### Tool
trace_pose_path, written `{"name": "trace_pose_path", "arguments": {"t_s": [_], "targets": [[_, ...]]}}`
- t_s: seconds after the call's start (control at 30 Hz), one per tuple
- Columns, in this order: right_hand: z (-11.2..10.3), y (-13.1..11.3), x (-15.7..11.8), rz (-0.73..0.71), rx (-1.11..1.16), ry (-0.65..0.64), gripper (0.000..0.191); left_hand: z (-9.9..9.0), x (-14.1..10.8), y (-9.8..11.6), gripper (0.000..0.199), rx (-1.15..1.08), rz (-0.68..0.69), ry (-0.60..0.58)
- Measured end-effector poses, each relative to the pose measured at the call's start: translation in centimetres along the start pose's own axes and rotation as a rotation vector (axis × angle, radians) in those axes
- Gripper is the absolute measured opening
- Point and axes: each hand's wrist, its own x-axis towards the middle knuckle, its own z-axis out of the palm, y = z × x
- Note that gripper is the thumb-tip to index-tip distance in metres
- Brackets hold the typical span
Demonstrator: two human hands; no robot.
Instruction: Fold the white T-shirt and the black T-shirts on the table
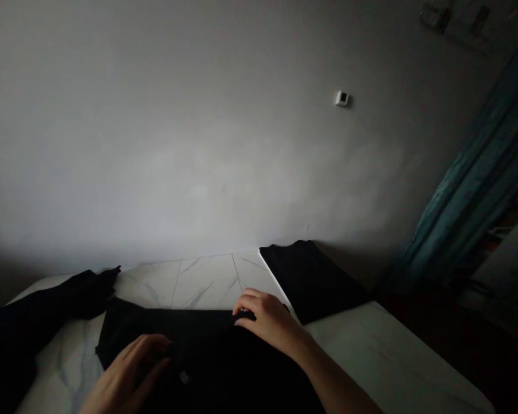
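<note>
My right fingers [251,292] pinch the far edge of the black cloth [228,359] on the surface [354,345], I can't tell if my left fingers [149,343] grip, and it looks soft, light, best held by edges.

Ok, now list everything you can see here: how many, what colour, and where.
Wall: one, greyish white, behind the table
Small wall device: one, white with dark front, upper right wall
Fixture: too dim to count or colour, top right
Curtain: one, teal, right
Marble-patterned table: one, whitish, below the wall
Flat cloth: one, black, table's far right
Bunched cloth: one, dark, table's left
Middle cloth: one, black, front centre
Left hand: one, bare, at middle cloth, grip unclear
Right hand: one, bare, pinching middle cloth's far edge
</note>
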Motion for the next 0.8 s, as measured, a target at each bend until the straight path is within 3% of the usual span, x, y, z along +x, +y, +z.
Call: {"name": "trace_pose_path", "arguments": {"t_s": [0.07,0.13,0.23,0.33,0.47,0.6,0.8], "targets": [[-0.4,-1.7,0.9,-0.042,-0.034,0.013,0.016,0.6,0.9,5.6,0.037,-0.144,0.159,0.038],[-0.9,-3.1,1.3,-0.054,-0.037,0.065,0.015,0.7,2.5,9.7,0.035,-0.220,0.245,0.074],[-2.0,-3.8,1.2,-0.045,-0.010,0.144,0.014,0.1,5.2,12.7,0.018,-0.286,0.204,0.010],[-3.0,-3.0,0.8,-0.022,0.043,0.201,0.018,-0.9,7.4,13.3,0.010,-0.364,0.170,-0.064],[-3.7,-1.7,0.7,-0.034,0.089,0.270,0.023,-1.8,8.7,13.0,0.010,-0.436,0.241,-0.001],[-3.9,-1.2,0.7,-0.098,0.085,0.304,0.024,-1.8,8.8,12.6,0.012,-0.461,0.356,0.110],[-3.7,-0.8,0.5,-0.270,0.059,0.399,0.028,-2.7,8.1,12.9,0.003,-0.469,0.473,0.143]]}}
